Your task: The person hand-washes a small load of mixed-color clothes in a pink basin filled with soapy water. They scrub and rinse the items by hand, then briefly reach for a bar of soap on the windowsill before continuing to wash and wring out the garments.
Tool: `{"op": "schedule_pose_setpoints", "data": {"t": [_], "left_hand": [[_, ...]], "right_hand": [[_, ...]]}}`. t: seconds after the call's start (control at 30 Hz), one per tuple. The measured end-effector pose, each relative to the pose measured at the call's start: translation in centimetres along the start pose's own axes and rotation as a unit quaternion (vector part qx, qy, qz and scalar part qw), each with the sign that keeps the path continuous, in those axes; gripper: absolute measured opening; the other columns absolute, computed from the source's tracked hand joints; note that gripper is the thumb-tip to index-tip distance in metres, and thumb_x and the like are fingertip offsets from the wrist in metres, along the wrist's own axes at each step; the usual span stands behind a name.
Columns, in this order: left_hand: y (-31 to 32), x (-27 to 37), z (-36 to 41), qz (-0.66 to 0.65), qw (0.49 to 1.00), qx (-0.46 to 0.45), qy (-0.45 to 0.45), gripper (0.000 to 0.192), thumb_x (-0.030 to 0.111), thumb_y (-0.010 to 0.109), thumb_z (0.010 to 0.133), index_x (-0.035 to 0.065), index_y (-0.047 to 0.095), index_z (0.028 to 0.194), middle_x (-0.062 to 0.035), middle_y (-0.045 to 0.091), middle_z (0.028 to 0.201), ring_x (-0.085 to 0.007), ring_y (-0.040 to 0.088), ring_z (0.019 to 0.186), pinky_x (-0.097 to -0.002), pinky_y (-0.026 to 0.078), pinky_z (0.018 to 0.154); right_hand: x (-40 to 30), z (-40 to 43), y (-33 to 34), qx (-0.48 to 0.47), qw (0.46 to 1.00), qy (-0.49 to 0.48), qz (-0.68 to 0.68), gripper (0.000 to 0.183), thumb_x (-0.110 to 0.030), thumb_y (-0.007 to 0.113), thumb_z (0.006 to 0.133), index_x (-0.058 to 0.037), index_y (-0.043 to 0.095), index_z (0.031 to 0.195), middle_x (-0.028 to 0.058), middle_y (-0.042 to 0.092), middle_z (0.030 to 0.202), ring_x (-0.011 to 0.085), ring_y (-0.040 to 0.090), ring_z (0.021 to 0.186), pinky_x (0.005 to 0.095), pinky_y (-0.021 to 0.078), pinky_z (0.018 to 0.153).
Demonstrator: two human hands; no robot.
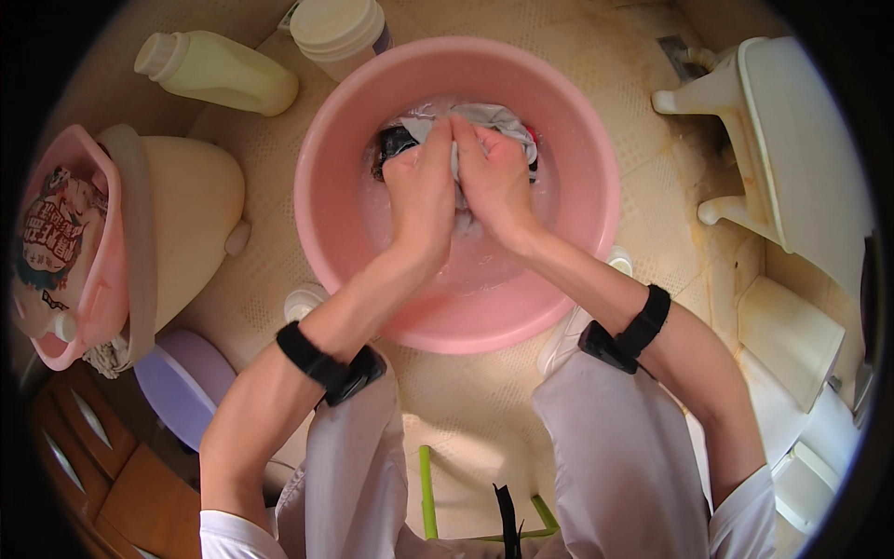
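Note:
A pink plastic basin stands on the floor before me, with shallow water in it. Inside, my left hand and my right hand are side by side, fingertips nearly meeting, both gripping a wet light-grey cloth. Some of the cloth shows between the palms and beyond the fingers. A black part of fabric lies left of my left hand, and a bit of red and black shows right of my right hand. My fingers hide the middle of the cloth.
Beyond the basin stand a lidded white tub and a pale-yellow bottle. At left are a cream bucket, a pink container holding a printed bag, and a purple basin. A white plastic stool is at right.

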State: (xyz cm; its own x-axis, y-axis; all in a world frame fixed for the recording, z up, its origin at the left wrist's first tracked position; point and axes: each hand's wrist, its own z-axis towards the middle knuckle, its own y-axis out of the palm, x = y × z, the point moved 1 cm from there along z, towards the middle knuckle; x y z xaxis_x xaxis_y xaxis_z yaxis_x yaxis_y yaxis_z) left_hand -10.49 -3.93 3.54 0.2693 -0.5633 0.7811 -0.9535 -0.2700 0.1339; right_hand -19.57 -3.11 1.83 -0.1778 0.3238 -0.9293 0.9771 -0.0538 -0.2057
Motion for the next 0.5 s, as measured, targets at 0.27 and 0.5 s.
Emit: {"op": "schedule_pose_setpoints", "data": {"t": [0.27,0.5], "left_hand": [[0.8,-1.4,-0.6,-0.040,0.994,0.037,-0.095,0.042,0.028,0.055,0.101,0.0039,0.053,0.067,-0.0009,0.053,0.064,-0.0103,0.046,0.057,-0.0326,0.039,0.053],[-2.3,-2.8,1.4,0.234,0.970,-0.049,-0.048,0.045,0.037,0.058,0.099,0.0035,0.061,0.070,-0.0051,0.059,0.068,-0.0104,0.047,0.060,-0.0359,0.040,0.056]], "right_hand": [[-1.9,0.4,-0.7,0.087,0.983,-0.039,-0.154,0.041,-0.032,0.048,0.104,-0.0001,0.060,0.080,0.0260,0.061,0.068,0.0455,0.062,0.065,0.0508,0.0464,0.060],[1.6,0.1,-1.4,0.013,0.980,-0.087,-0.180,0.040,-0.035,0.045,0.104,-0.0028,0.063,0.087,0.0248,0.065,0.076,0.0433,0.065,0.074,0.0520,0.0498,0.067]]}}
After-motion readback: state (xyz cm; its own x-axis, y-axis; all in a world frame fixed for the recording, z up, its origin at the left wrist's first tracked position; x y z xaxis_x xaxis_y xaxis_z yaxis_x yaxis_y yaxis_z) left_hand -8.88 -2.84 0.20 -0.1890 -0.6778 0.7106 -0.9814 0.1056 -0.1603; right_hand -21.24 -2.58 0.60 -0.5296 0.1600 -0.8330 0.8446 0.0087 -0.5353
